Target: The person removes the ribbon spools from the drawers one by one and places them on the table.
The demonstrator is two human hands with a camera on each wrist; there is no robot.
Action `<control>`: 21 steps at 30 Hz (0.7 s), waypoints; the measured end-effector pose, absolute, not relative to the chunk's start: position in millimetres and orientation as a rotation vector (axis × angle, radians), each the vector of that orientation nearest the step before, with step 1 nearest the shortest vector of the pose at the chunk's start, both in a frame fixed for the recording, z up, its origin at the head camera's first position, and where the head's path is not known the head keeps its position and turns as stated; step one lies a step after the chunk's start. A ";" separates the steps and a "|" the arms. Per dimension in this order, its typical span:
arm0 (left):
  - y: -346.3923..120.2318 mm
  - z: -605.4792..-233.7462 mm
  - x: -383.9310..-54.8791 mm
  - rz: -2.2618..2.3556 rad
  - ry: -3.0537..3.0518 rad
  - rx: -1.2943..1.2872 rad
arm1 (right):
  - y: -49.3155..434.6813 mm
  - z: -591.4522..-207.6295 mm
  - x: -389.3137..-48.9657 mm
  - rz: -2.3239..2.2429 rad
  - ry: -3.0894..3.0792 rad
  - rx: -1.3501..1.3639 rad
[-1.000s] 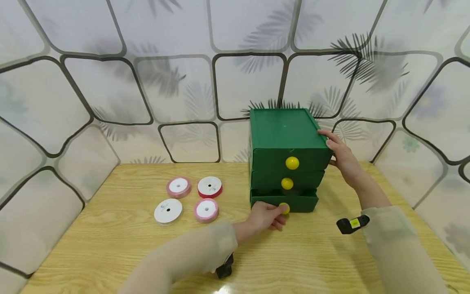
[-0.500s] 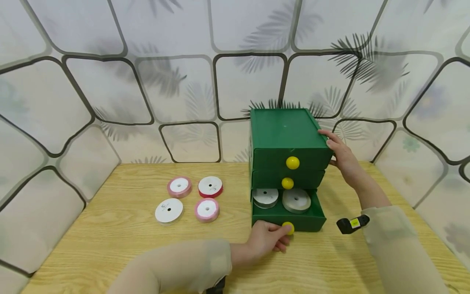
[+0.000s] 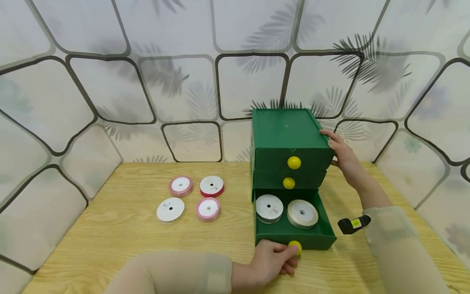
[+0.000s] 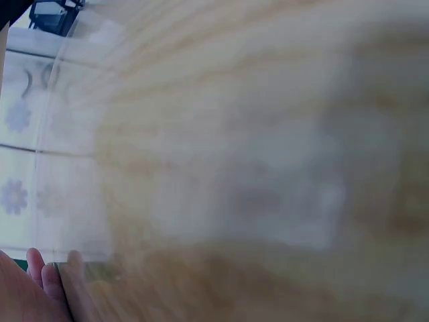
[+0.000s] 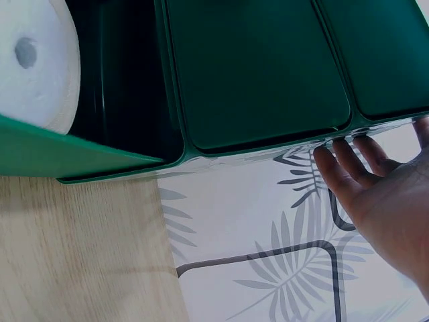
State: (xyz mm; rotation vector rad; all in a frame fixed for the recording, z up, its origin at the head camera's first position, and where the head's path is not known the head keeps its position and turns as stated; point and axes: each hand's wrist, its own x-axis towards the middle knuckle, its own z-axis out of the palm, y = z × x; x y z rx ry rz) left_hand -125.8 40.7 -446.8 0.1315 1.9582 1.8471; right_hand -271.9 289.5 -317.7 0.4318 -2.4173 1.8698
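A green drawer cabinet stands on the wooden table, its bottom drawer pulled well out. My left hand pinches the yellow knob of that drawer between thumb and fingers. Inside the drawer lie a white ribbon spool and a cream ribbon spool, side by side. My right hand rests against the cabinet's upper right side; in the right wrist view its fingertips touch the side wall. The left wrist view is mostly blurred tabletop, with a few fingers at its lower left.
Left of the cabinet lie a pink spool, a red-edged spool, a white spool and another pink spool. The upper two drawers, with yellow knobs, are closed. A patterned curtain encloses the table's back and sides.
My left hand has drawn the bottom drawer out toward me, bringing the two spools inside into view. The right hand has stayed at the cabinet's side.
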 end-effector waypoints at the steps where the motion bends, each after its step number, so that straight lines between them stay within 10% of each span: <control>1: 41.2 -447.0 -124.1 1.842 1.953 0.125 | 289.6 -317.4 -271.9 1.869 -2.418 0.429; 21: 24.9 -437.4 -116.6 1.680 1.868 0.219 | 289.8 -316.9 -271.5 1.873 -2.422 0.428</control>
